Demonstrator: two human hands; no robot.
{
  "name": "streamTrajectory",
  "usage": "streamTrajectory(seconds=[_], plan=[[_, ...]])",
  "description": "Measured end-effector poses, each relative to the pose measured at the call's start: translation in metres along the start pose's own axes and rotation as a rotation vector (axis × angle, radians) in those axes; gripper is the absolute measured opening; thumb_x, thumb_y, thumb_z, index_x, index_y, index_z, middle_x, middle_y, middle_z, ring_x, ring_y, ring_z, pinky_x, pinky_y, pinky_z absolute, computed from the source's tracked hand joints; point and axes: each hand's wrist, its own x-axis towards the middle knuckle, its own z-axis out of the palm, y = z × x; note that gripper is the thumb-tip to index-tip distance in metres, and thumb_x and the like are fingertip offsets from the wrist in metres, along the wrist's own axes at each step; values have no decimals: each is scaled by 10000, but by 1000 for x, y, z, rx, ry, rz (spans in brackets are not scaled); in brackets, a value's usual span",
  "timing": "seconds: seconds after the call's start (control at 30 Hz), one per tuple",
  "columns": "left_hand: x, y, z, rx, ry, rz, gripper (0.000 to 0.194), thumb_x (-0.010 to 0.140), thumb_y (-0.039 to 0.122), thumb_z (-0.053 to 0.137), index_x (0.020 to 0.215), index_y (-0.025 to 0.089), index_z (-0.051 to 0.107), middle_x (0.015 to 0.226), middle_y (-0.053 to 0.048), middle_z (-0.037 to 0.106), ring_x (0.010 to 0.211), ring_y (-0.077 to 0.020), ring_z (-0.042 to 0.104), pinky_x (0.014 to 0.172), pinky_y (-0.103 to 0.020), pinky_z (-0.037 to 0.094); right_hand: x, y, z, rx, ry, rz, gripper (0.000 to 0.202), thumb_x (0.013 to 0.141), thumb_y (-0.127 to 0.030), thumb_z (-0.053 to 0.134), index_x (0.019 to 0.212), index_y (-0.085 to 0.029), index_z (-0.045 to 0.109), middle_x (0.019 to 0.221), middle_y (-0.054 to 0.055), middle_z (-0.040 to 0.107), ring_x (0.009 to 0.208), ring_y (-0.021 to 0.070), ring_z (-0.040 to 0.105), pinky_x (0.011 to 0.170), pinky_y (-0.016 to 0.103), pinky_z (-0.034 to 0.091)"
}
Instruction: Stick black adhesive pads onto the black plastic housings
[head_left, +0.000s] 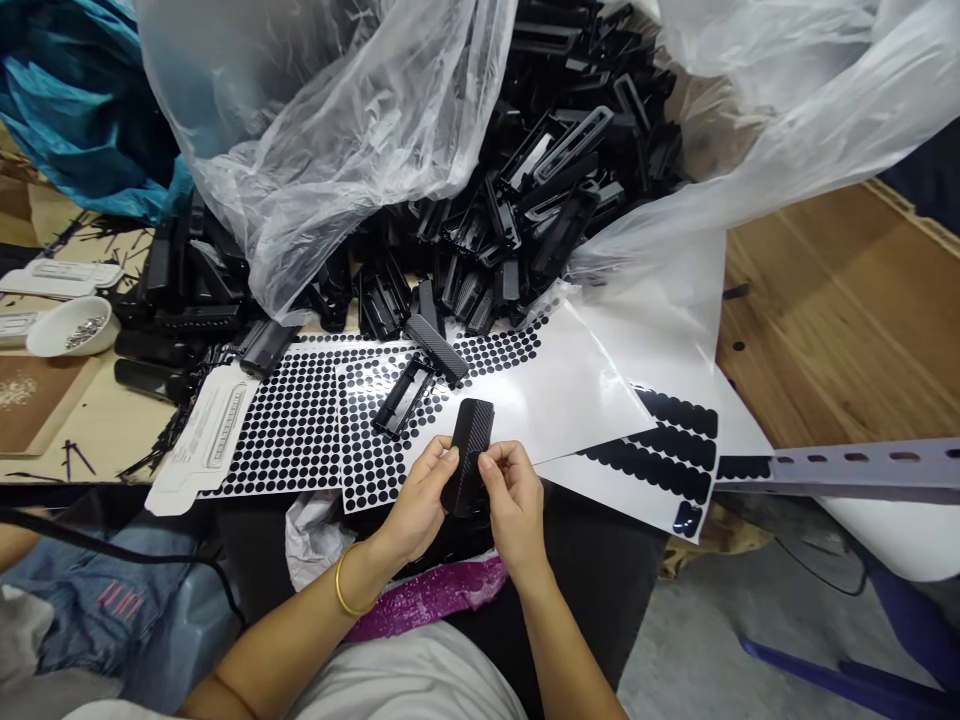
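Note:
A black textured plastic part (pixel 470 445) is held upright between my two hands, just past the table's front edge. The fingers of my left hand (pixel 421 497) pinch its left side, and my right hand (pixel 515 497) grips its right side. Beyond it, a second black textured part (pixel 436 349) and an open black frame (pixel 403 397) lie on a white sheet of round black stickers (pixel 367 478). Another dotted sheet (pixel 292 415) is to the left. A large pile of similar black parts (pixel 555 190) rises at the back.
Clear plastic bags (pixel 375 130) drape over the pile. At left are a white bowl (pixel 73 327) of small metal pieces and a white card (pixel 210 435). A perforated metal bar (pixel 862 465) juts out at right. Someone's denim-clad leg (pixel 97 590) shows at lower left.

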Motion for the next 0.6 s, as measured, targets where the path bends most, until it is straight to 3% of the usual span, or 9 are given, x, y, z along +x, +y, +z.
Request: streamTrajectory(seconds=[0.27,0.47,0.6], plan=[[-3,1,3,88,17,46,224,790,414,594,854,212,522,698,42,549,629,-97,511,613,-223,413,2,-4,0,-117,8,-73,137,838,-293,471,723,-220,452,591,-52,429,523,114,409,499,241,345],[1,0,-4,203,4,95,221,801,413,587,823,201,528,756,31,579,714,-96,540,708,-214,432,3,-2,1,-336,4,-184,128,848,-255,450,726,-226,425,661,-19,492,608,144,486,569,276,389],[4,-1,-6,152,-68,-6,225,816,416,569,840,197,524,770,7,636,739,-119,608,705,-242,478,-3,6,-20,-472,163,-272,80,851,-250,450,775,-226,448,735,15,523,685,172,516,628,308,415]])
